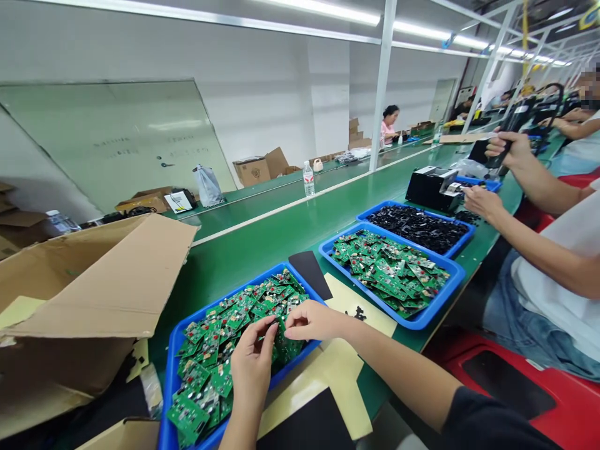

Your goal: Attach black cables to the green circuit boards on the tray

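Both hands meet above a blue tray (169,375) heaped with green circuit boards (225,319). My left hand (253,359) pinches the edge of one green circuit board (285,347), which hangs tilted between the hands. From the right, my right hand (316,320) reaches to the same board, thumb and fingertips pressed together near its upper part; whatever they hold is too small to make out. Beneath my right forearm lies yellowish backing paper (328,365) with small black pieces (356,312) on it.
To the right stand a second blue tray (417,324) of circuit boards and a blue tray (462,247) of small black parts. A black machine (434,187) sits beyond, beside a co-worker's hands (487,203). An open carton (103,294) borders the left. Black sheets (309,425) lie in front.
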`<act>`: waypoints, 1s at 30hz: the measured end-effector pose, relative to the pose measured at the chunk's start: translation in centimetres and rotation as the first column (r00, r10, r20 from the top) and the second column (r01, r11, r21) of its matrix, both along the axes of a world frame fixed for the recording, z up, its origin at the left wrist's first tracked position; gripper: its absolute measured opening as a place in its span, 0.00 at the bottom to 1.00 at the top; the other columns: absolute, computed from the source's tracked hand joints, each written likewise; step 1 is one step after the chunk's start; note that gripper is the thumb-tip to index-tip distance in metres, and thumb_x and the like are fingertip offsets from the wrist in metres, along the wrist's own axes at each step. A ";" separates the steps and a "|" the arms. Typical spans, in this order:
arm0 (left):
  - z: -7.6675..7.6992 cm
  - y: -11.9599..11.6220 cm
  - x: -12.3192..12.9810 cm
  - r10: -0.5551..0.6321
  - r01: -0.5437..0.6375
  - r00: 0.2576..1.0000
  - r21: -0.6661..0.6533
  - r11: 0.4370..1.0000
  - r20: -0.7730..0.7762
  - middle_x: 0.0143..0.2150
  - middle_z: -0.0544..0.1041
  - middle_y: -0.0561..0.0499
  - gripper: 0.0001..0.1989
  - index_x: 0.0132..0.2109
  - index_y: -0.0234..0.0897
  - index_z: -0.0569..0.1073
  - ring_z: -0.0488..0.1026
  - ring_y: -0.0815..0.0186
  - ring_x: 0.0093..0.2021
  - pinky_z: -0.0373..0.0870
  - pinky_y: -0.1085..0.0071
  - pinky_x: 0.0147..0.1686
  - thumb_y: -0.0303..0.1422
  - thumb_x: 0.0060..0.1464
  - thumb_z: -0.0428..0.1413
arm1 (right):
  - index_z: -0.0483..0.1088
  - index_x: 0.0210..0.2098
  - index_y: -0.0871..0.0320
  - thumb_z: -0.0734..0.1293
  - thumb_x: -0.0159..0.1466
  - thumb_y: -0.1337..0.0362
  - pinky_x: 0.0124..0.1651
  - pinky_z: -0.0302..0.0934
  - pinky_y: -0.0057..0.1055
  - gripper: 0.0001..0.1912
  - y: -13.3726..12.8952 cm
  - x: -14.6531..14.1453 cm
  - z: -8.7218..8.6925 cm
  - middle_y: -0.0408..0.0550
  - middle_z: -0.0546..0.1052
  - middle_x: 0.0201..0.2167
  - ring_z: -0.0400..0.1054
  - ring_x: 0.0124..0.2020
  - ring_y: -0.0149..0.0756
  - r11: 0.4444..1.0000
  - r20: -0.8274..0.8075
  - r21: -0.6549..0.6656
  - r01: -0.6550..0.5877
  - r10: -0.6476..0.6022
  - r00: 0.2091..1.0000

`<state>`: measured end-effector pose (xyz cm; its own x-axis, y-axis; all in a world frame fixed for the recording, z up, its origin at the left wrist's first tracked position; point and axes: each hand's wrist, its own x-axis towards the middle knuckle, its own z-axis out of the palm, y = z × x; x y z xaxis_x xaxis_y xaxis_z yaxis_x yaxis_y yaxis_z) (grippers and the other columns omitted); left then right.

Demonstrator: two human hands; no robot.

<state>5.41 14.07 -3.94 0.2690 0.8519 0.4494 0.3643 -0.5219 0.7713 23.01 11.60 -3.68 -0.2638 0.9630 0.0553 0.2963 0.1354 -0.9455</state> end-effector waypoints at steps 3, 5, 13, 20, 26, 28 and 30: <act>-0.1 0.1 0.0 -0.001 0.003 1.000 0.161 0.987 -0.010 0.34 0.77 0.47 0.14 0.35 0.37 0.77 0.76 0.63 0.34 0.75 0.72 0.28 0.43 0.53 0.54 | 0.69 0.25 0.62 0.67 0.56 0.64 0.22 0.51 0.21 0.07 0.4 -0.1 -0.4 0.36 0.63 0.15 0.58 0.18 0.24 0.999 -0.028 -0.026 0.018 -0.019 0.999; -0.2 0.3 -0.1 -0.006 0.010 1.000 0.239 0.971 -0.017 0.35 0.77 0.46 0.13 0.34 0.37 0.77 0.75 0.63 0.35 0.76 0.71 0.29 0.41 0.53 0.54 | 0.69 0.25 0.62 0.67 0.56 0.65 0.22 0.52 0.20 0.06 0.6 -0.2 -0.5 0.36 0.63 0.15 0.59 0.18 0.23 0.999 -0.044 -0.042 0.035 -0.037 0.998; -0.4 0.8 -0.3 0.013 -0.027 0.999 0.346 0.938 0.042 0.31 0.76 0.49 0.11 0.33 0.37 0.76 0.75 0.66 0.31 0.75 0.74 0.28 0.39 0.54 0.54 | 0.68 0.22 0.61 0.68 0.54 0.67 0.22 0.53 0.20 0.06 1.2 -0.8 0.6 0.35 0.65 0.15 0.61 0.18 0.23 0.996 0.000 -0.056 0.066 -0.066 0.998; -1.0 0.8 -0.1 0.009 -0.025 0.999 0.338 0.941 0.050 0.31 0.76 0.47 0.14 0.32 0.37 0.76 0.75 0.65 0.31 0.75 0.72 0.27 0.41 0.55 0.52 | 0.68 0.21 0.62 0.68 0.53 0.69 0.21 0.53 0.19 0.07 1.2 -0.4 1.6 0.35 0.65 0.14 0.62 0.17 0.23 0.996 0.106 -0.073 0.047 -0.040 0.994; -1.0 0.8 0.2 0.046 -0.063 0.996 0.241 0.969 0.077 0.32 0.76 0.45 0.17 0.30 0.36 0.75 0.75 0.62 0.32 0.75 0.69 0.26 0.45 0.52 0.52 | 0.69 0.22 0.62 0.67 0.55 0.70 0.22 0.53 0.20 0.06 1.1 -0.7 1.7 0.35 0.66 0.14 0.62 0.17 0.24 0.995 0.146 -0.050 0.084 -0.075 0.986; -1.0 0.8 0.3 0.043 -0.056 0.996 0.166 0.985 0.082 0.32 0.76 0.44 0.18 0.31 0.35 0.75 0.75 0.61 0.32 0.75 0.69 0.25 0.46 0.51 0.51 | 0.69 0.22 0.62 0.67 0.55 0.71 0.21 0.53 0.20 0.06 1.1 -1.0 1.6 0.35 0.65 0.13 0.62 0.17 0.24 0.994 0.159 -0.048 0.098 -0.089 0.983; -0.9 0.8 0.3 0.030 -0.038 0.997 0.113 0.993 0.078 0.32 0.76 0.43 0.19 0.33 0.35 0.74 0.75 0.60 0.33 0.75 0.68 0.25 0.47 0.51 0.50 | 0.70 0.22 0.62 0.67 0.55 0.71 0.21 0.54 0.20 0.06 1.1 -1.3 1.5 0.35 0.65 0.13 0.62 0.17 0.24 0.992 0.168 -0.050 0.113 -0.103 0.980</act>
